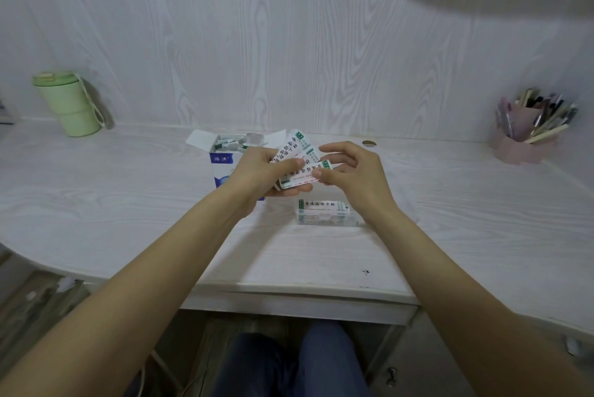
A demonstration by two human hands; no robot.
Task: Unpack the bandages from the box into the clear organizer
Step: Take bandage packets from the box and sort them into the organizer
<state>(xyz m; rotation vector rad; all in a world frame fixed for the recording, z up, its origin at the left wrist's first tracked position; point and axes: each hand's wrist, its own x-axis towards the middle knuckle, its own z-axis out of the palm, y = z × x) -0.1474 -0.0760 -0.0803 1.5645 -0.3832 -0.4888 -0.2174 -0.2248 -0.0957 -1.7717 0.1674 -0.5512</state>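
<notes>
clearly both hands meet at frame centre over a fan of wrapped bandages (300, 158). the left hand (262, 176) has its fingers curled under the fan and its thumb pressed on top; the right hand (348, 171) pinches the lowest strip's right end between thumb and fingertip, other fingers loosely spread. behind the left hand the box (221, 168) stands with flaps open and more strips showing inside. just below the hands, the clear organizer (324, 213) lies on the desk (128, 197), already bearing at least one strip.

these paper wrappers look light, thin and floppy, likely to slide over one another, so a pinch at a short end, peeling one free at a time, seems safest; a loose grip could spill the fan.

at left a green cup (69, 104) and at right a pink pen holder (527, 129) stand well apart from the work. nothing seems to block the short drop into the organizer.
</notes>
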